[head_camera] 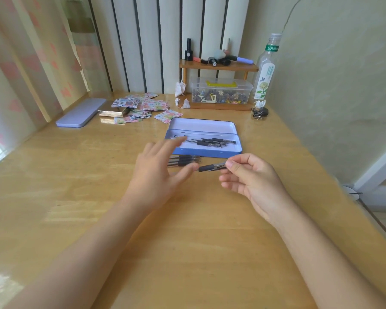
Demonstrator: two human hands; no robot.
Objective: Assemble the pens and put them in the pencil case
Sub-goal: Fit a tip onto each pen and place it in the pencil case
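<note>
An open blue tin pencil case (206, 152) lies mid-table with several black pens (212, 142) inside. Just in front of it, more black pens (184, 161) lie loose on the wood. My right hand (252, 181) pinches a black pen (211, 167) between thumb and forefinger, holding it level and pointing left. My left hand (156, 172) hovers with fingers spread above the loose pens; its thumb tip is close to the held pen's left end, and I cannot tell if they touch.
The case's lilac lid (81, 113) lies at far left. Patterned cards (143, 108) are scattered behind the case. A wooden shelf (218, 66) with cosmetics, a clear box (221, 91) of small items, and a bottle (266, 70) stand at the back right by the wall.
</note>
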